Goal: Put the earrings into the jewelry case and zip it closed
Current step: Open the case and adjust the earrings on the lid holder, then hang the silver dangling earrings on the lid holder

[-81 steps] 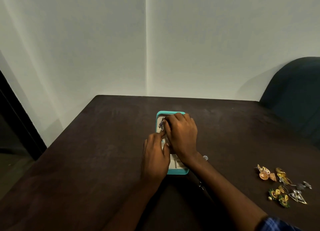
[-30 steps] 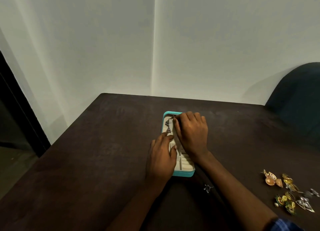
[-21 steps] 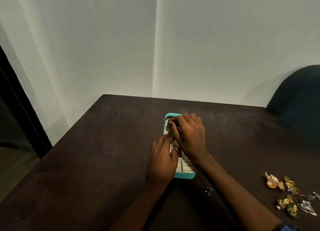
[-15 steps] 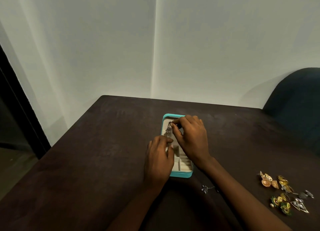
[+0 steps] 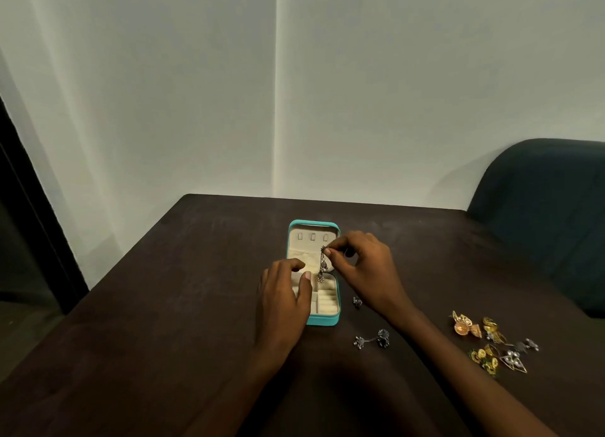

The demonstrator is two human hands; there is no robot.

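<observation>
Dark brown worktop [image 5: 163, 305] nearest holds loose silver earrings [image 5: 371, 339], then the left hand [image 5: 284, 300] rests flat-fingered on the open teal jewelry case [image 5: 322, 320], while the right hand [image 5: 363, 266] pinches a dangling silver earring [image 5: 322, 266] that could snag or slip past its compartment.

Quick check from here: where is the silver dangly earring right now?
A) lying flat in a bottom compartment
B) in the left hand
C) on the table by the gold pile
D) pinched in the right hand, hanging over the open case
D: the right hand pinches the top of the silver dangly earring, which hangs over the open case.
</observation>
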